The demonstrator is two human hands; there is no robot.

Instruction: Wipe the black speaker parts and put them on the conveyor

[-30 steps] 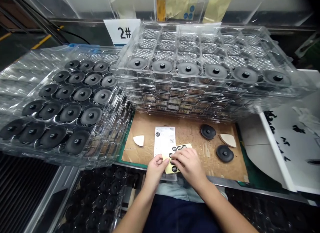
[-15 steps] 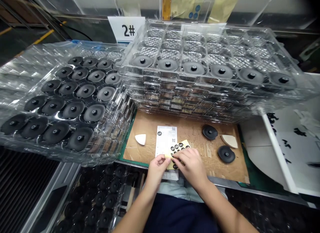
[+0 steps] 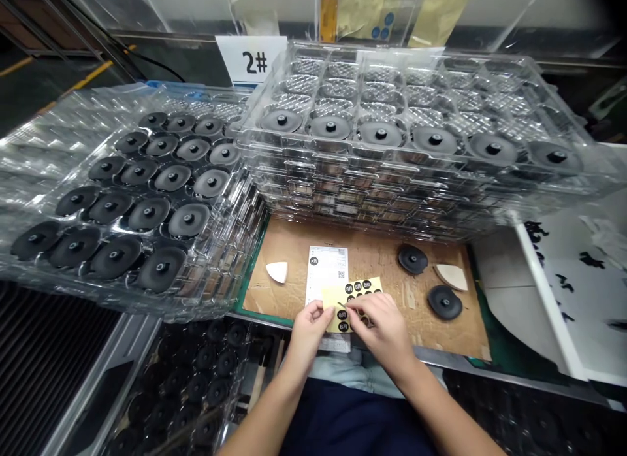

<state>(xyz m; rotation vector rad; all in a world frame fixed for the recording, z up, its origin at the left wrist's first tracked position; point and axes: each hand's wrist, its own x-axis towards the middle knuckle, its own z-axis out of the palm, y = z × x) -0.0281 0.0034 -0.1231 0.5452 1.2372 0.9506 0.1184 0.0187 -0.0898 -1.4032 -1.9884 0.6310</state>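
Between my two hands lies a yellow sticker sheet (image 3: 333, 294) with round black stickers marked 8月. My left hand (image 3: 308, 324) pinches the sheet's left edge. Over the middle of the sheet, my right hand (image 3: 379, 322) has thumb and finger closed on a small black round sticker (image 3: 341, 306), which is tilted up from the sheet. Under the sheet is a white printed paper label (image 3: 321, 273) with one round black sticker (image 3: 314, 261) near its upper left. All of this is above a brown cardboard sheet (image 3: 289, 237) on the bench.
Two black knobbed discs (image 3: 412, 259) and a pale wedge (image 3: 451, 277) lie on the right; a white wedge (image 3: 277, 272) lies left. Stacked clear trays (image 3: 372, 175) stand behind, with another tray stack of black discs (image 3: 115, 255) at left. A white bin (image 3: 548, 299) stands right.
My right hand has shifted slightly right, and the black sticker now stands lifted at its fingertips. The sticker sheet has turned slightly. My left hand keeps its pinch.
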